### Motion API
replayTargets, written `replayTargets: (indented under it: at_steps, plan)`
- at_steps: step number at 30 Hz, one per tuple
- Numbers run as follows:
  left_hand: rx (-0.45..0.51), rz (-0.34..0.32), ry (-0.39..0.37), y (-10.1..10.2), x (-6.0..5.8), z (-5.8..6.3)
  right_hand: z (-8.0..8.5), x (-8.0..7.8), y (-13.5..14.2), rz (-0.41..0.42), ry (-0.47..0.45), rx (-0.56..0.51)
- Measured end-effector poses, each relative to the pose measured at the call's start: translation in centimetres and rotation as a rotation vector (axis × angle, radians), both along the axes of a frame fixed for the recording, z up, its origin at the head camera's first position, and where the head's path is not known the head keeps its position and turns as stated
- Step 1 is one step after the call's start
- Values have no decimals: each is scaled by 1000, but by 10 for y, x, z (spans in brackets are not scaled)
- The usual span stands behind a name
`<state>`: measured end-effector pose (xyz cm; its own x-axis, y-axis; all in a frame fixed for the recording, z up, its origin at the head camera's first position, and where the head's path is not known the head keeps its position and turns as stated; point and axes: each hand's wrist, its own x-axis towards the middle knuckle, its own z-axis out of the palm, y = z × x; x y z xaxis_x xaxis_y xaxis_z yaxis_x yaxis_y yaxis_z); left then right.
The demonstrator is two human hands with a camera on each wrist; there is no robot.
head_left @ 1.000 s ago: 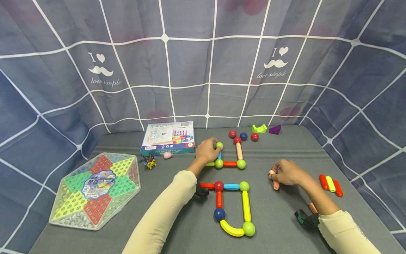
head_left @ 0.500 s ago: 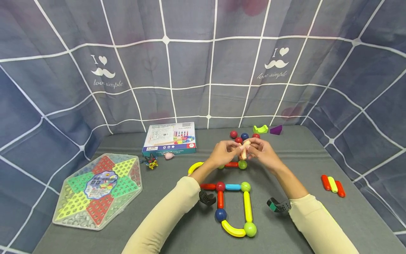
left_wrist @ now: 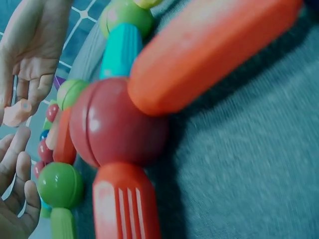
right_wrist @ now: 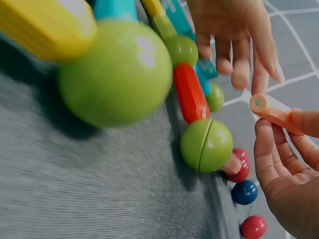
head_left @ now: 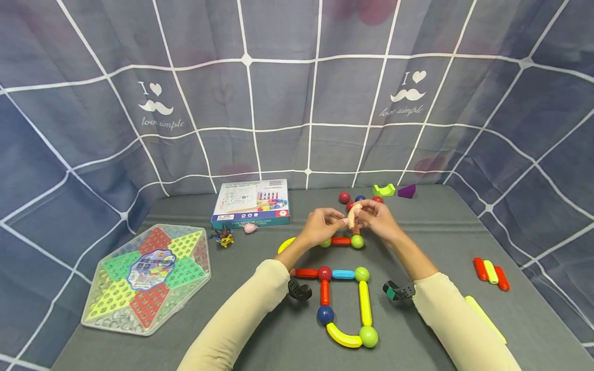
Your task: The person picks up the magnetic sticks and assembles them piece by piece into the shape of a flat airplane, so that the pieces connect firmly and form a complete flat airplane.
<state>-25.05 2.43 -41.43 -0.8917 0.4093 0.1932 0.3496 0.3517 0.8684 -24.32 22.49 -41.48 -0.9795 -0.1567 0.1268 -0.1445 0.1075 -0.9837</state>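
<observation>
My right hand (head_left: 377,219) pinches a curved peach magnetic rod (head_left: 353,214) above the far part of the layout. In the right wrist view, the rod's round end (right_wrist: 258,103) faces the camera, held between thumb and fingers. My left hand (head_left: 320,225) is just left of the rod, its fingers extended and loosely bent; its fingertips are close to the rod's end, and whether they touch it I cannot tell. Below the hands lie a red rod (head_left: 341,241) and a green ball (head_left: 357,241); the hands hide part of this far shape.
Nearer me lies a loop of rods and balls, including a blue ball (head_left: 325,315) and a yellow curved rod (head_left: 343,336). Short rods (head_left: 491,272) lie at right. A box (head_left: 251,203), a hexagonal game board (head_left: 147,278) and loose balls (head_left: 344,197) are around.
My right hand has picked up the peach rod from the right side of the table and brought it left to the middle. My left hand has left the far green ball and come beside the rod.
</observation>
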Motion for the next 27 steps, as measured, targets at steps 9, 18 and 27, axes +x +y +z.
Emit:
replayTargets:
  at_steps: [9,18,27]
  plan:
    - [-154,146,79,-11,-1,-13,-4,-44,-15,-134,-19,-17]
    - [-280,269,68,-15,-1,-17,-5,-62,-34,-129,-38,-16]
    - [-358,354,17,-17,-1,-17,-8,-69,-40,-91,-112,-27]
